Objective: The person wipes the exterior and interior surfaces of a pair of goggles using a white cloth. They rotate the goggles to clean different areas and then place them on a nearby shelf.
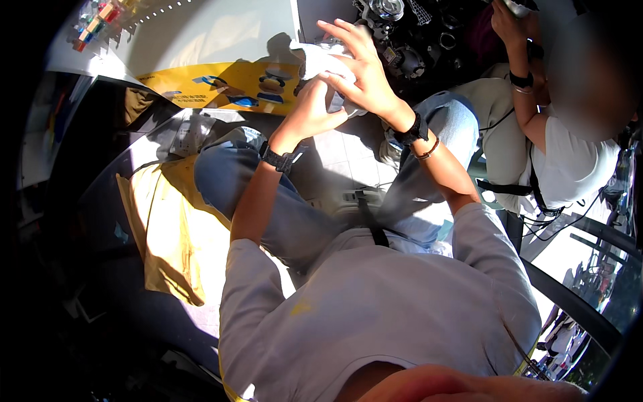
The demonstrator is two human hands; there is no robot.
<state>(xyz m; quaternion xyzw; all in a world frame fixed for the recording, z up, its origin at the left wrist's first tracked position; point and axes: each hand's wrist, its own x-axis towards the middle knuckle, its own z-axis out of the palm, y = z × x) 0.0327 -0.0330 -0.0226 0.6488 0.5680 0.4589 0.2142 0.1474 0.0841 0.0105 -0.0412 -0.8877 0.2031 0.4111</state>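
At the upper middle I have both hands raised around a crumpled white cloth (317,59). My right hand (370,79) comes from the right with its upper fingers extended and its lower fingers and thumb around the cloth. My left hand (309,112) is just below, fingers curled up against the cloth and thumb pointing right. Between the two palms a small greyish-white part (335,102) shows; I cannot tell whether it is cloth or something wrapped in it. Each wrist wears a black band.
Ahead stands a pale grey surface with a yellow printed front panel (221,86). Small coloured blocks (96,27) lie at the far left. Dark and metallic machine-like parts (405,61) crowd the far right. A co-worker (569,157) sits at the right. A yellow bag (175,228) lies left of my legs.
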